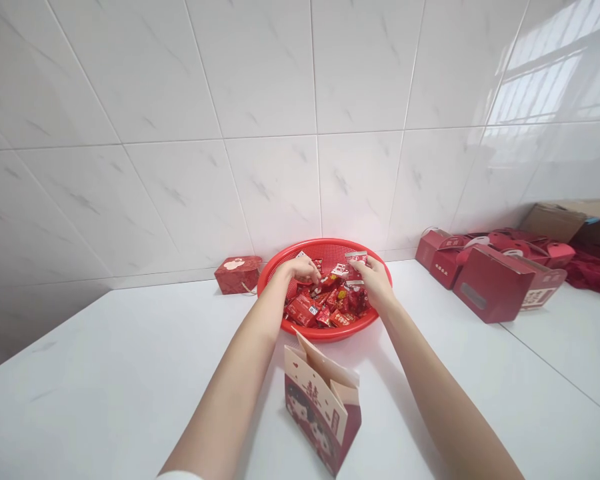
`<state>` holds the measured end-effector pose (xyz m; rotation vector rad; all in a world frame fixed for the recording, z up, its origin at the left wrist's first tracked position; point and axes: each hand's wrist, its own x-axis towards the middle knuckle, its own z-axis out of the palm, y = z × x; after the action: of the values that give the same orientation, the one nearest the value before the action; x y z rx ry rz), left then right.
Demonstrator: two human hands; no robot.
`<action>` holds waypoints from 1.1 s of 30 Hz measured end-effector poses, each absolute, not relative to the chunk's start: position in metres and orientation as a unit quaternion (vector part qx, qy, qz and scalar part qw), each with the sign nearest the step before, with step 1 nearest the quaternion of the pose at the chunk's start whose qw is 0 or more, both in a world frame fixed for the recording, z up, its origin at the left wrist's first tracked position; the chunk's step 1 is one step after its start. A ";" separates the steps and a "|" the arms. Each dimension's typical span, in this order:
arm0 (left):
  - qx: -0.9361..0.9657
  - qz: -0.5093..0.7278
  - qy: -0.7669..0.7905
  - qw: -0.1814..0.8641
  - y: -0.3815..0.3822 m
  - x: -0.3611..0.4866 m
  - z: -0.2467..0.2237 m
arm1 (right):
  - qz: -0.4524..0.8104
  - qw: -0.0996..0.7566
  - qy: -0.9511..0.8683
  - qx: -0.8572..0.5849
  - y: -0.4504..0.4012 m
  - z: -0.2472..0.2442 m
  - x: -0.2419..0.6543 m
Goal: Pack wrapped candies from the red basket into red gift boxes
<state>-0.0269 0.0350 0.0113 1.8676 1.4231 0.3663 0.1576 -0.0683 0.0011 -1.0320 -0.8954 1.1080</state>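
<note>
A red plastic basket (325, 335) holds several small candy packets (303, 309), mostly red. My left hand (303, 268) reaches over its left side with fingers curled; a packet's edge shows beside them, but what they hold is not clear. At the right side, my right hand (375, 280) pinches a red-and-white candy packet (356, 259) between thumb and fingers. In front of the basket, between my forearms, a cream-and-red paper gift box (315, 407) stands with its top flaps open. Its inside is mostly hidden.
A small closed red box (238, 275) sits left of the basket against the tiled wall (275, 187). Several red gift boxes (495, 283) stand to the right, with dark red cloth (593, 270) and a cardboard box (555, 219) beyond. All rest on a white counter (155, 360).
</note>
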 end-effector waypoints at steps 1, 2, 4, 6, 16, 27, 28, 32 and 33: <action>0.727 0.146 0.547 0.388 0.033 -0.026 0.015 | 0.488 0.636 -0.392 -0.452 -0.068 0.001 0.158; 0.726 0.151 0.538 0.402 0.031 -0.025 0.019 | 0.490 0.633 -0.394 -0.452 -0.068 0.001 0.158; 0.715 0.179 0.511 0.442 0.027 -0.023 0.026 | 0.494 0.628 -0.394 -0.454 -0.069 0.002 0.158; 0.695 0.220 0.474 0.494 0.023 -0.021 0.030 | 0.495 0.627 -0.392 -0.457 -0.070 0.004 0.158; 0.631 0.320 0.386 0.592 0.016 -0.017 0.035 | 0.517 0.622 -0.367 -0.458 -0.071 0.008 0.158; 0.634 0.360 0.426 0.536 0.017 -0.015 0.034 | 0.529 0.623 -0.354 -0.455 -0.073 0.011 0.158; 0.638 0.349 0.416 0.546 0.016 -0.014 0.035 | 0.530 0.621 -0.358 -0.453 -0.074 0.011 0.158; 0.660 0.294 0.408 0.559 0.014 -0.013 0.034 | 0.540 0.605 -0.385 -0.440 -0.075 0.010 0.159; 0.663 0.274 0.415 0.560 0.014 -0.012 0.032 | 0.542 0.600 -0.403 -0.428 -0.075 0.009 0.159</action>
<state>-0.0121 0.0144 0.0319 1.5620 0.9778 0.6453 0.1589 -0.0755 0.0093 -0.9913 -0.9344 1.2566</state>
